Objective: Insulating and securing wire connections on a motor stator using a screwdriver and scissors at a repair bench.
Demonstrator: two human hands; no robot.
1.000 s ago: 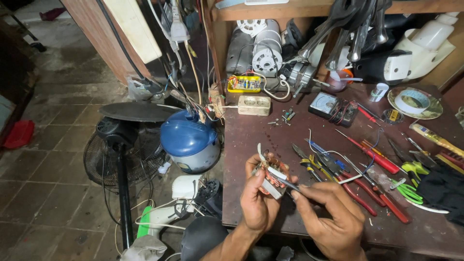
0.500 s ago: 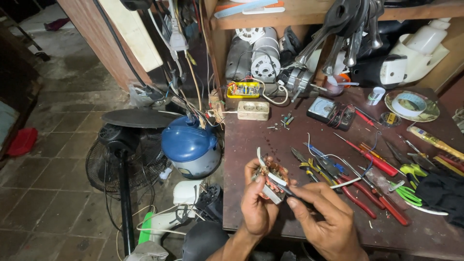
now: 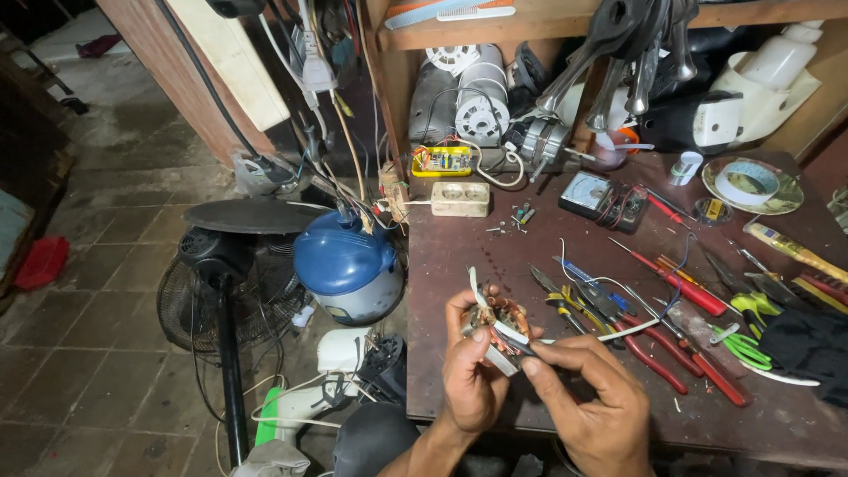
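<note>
Left hand (image 3: 473,371) wrapped around a small motor stator with copper windings and pale wire leads (image 3: 496,325), fingers curled close on it, just above the near left edge of the dark brown wooden workbench (image 3: 459,256). Right hand (image 3: 592,402) pinched narrow, thumb and forefinger closed on a slim dark tool (image 3: 521,346) whose tip meets the stator; kind of tool too small to tell. Just right of the hands, a scatter of red-handled screwdrivers and pliers (image 3: 671,362), with green-handled cutters (image 3: 746,340) further right. Farther back on the bench, a cream plastic socket block (image 3: 459,199), a yellow circuit board (image 3: 442,161) and a dark analogue meter (image 3: 590,193). At far right, a roll of pale tape on a round plate (image 3: 749,183). Left of the bench, on the tiled floor, a blue domed appliance (image 3: 346,265) and a black pedestal fan (image 3: 225,283), both well apart from the hands.
</note>
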